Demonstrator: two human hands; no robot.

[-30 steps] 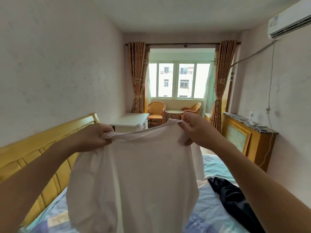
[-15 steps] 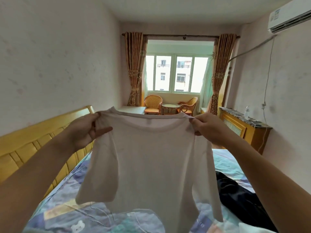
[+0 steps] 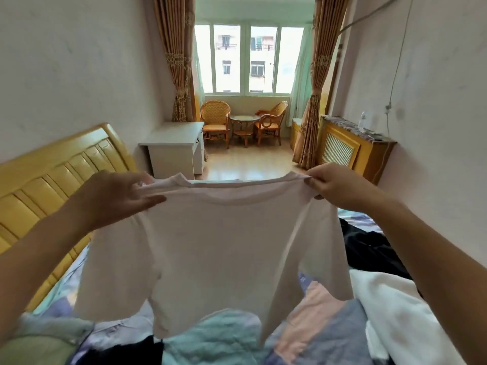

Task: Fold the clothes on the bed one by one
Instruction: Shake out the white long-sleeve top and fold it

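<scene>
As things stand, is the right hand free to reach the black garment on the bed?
Probably not yet: the right hand is pinching a shoulder of the white T-shirt. The black garment lies uncovered below that arm, so only the grip stands in the way.

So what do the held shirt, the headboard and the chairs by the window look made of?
Shirt: thin, soft knit, probably cotton; matte, it drapes limp and light glows through it.
Headboard: yellow wooden frame with glossy padded panels, likely leather or vinyl; highlights show on the ribs.
Chairs: woven wicker or rattan; the lattice backs and bent cane frames show it.
</scene>
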